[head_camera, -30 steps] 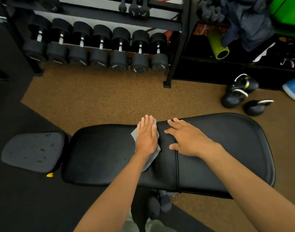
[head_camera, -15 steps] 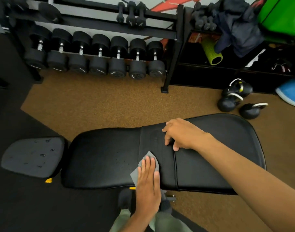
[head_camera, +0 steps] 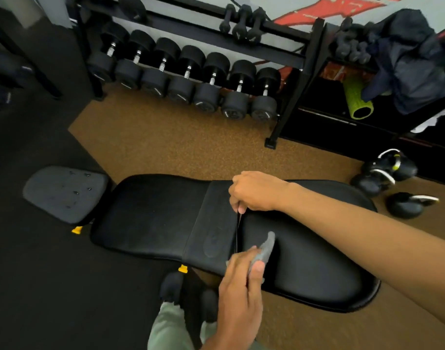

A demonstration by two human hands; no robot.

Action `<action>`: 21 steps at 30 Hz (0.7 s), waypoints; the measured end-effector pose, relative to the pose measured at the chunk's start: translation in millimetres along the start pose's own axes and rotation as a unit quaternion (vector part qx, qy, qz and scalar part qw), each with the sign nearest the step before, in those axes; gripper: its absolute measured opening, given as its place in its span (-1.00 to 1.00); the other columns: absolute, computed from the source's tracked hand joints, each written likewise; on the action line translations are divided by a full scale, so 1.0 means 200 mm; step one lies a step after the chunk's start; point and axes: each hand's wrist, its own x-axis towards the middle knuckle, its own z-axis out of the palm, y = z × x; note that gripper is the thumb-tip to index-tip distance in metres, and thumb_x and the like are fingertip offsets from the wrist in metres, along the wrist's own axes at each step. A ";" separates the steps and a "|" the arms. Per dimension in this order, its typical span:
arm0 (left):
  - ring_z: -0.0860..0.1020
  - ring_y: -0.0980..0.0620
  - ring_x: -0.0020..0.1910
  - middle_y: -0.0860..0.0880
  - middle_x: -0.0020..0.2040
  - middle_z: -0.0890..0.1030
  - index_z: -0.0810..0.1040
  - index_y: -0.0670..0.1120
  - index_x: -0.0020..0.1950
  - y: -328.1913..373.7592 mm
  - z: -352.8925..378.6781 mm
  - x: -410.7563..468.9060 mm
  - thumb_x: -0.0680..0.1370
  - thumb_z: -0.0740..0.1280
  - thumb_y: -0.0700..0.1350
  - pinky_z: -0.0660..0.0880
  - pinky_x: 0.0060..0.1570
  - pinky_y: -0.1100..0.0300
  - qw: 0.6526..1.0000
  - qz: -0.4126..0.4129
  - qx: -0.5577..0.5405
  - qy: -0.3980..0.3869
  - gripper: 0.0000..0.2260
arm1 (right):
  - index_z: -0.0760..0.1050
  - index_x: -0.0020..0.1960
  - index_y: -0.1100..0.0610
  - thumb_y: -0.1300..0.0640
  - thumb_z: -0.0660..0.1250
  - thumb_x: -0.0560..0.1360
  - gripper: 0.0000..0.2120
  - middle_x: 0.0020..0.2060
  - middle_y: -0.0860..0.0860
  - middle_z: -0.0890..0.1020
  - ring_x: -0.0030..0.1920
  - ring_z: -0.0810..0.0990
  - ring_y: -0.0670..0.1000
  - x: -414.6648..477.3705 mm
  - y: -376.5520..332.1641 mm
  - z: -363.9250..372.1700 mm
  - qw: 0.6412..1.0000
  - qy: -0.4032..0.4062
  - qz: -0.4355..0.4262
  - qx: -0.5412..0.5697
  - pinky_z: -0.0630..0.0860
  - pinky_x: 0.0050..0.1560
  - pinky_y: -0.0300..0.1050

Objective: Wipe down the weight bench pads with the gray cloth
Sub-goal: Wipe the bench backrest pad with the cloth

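The small seat pad [head_camera: 64,193] at the far left carries drops and looks not yet wiped, so I judge the strokes should end there. On the long back pad [head_camera: 153,215] the left hand [head_camera: 239,296] has its grip closed around the bunched gray cloth [head_camera: 268,242] near the front edge, just right of the seam; it would be better flattened and pressed in overlapping passes. The right hand [head_camera: 259,192] rests bent fingers on the seam, holding nothing, and the pad runs on wide beyond it, the kettlebells [head_camera: 403,205] well apart.

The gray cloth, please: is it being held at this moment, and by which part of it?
Yes: the left hand grips the gray cloth by its near end, far tip sticking out. The right hand rests on the bench pad.
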 end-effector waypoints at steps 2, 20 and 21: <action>0.45 0.26 0.46 0.24 0.44 0.54 0.59 0.11 0.41 -0.03 0.04 -0.04 0.68 0.20 0.25 0.48 0.33 0.26 0.997 0.045 0.062 -0.023 -0.60 | 0.68 -0.06 -0.05 0.24 0.40 0.44 -0.78 -0.21 -0.17 0.66 -0.05 0.57 -0.06 0.03 0.01 -0.01 0.999 -0.010 0.010 0.039 0.51 -0.03 -0.04; -0.28 0.19 0.64 0.06 0.69 -0.23 -0.19 -0.07 0.70 0.02 0.11 0.32 0.73 -0.06 0.21 -0.32 0.57 0.29 0.958 -0.051 0.242 -0.145 -0.36 | 0.64 -0.19 -0.05 0.20 0.43 0.41 -0.86 -0.30 -0.19 0.58 -0.21 0.54 -0.12 0.13 0.00 -0.08 0.998 -0.015 -0.029 0.048 0.43 -0.19 -0.15; -0.27 0.17 0.65 0.04 0.69 -0.22 -0.18 -0.10 0.70 0.02 0.13 0.38 0.75 -0.02 0.17 -0.32 0.57 0.28 0.959 -0.047 0.237 -0.147 -0.36 | 0.65 -0.19 -0.05 0.19 0.44 0.41 -0.87 -0.30 -0.19 0.59 -0.22 0.54 -0.13 0.13 0.01 -0.09 0.998 -0.015 -0.029 0.045 0.41 -0.21 -0.16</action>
